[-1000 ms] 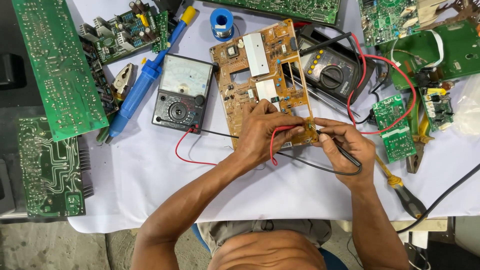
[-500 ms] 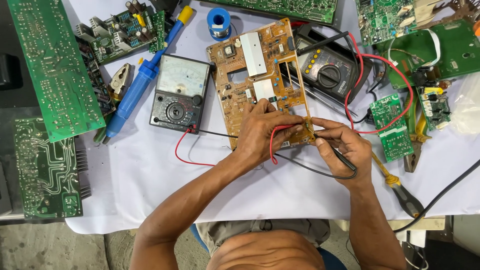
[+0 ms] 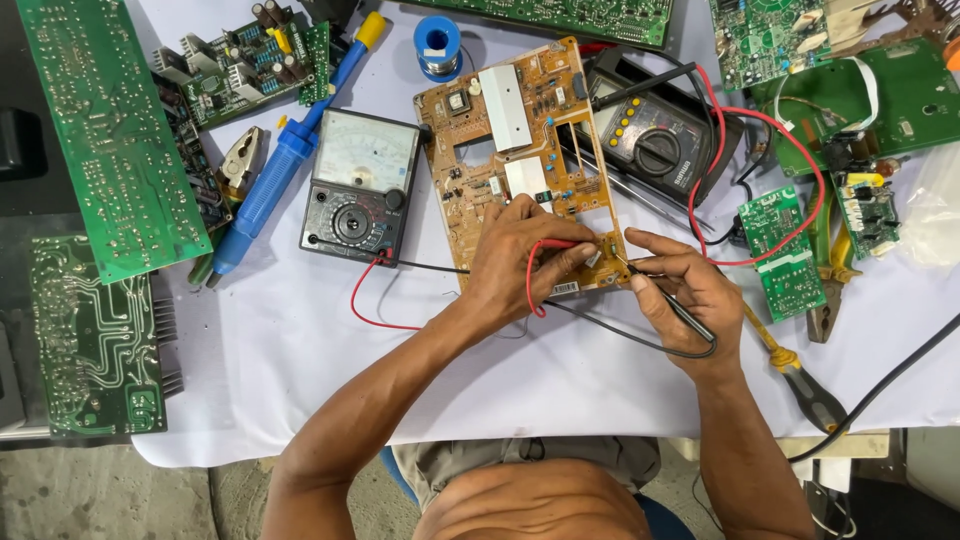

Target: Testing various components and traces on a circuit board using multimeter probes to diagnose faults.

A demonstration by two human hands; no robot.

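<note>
while both forearms reach up from the counter's (image 3: 300,400) near edge, the left hand (image 3: 520,262) curls over a red probe (image 3: 560,246) and the right hand (image 3: 690,300) pinches a black probe (image 3: 672,300), tips meeting on the orange circuit board's (image 3: 520,130) lower right corner, beside the analog meter (image 3: 358,188).

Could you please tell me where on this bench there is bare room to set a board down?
Bare white cloth lies below the analog meter, left of the left hand. The table's far side is crowded with green boards.
</note>
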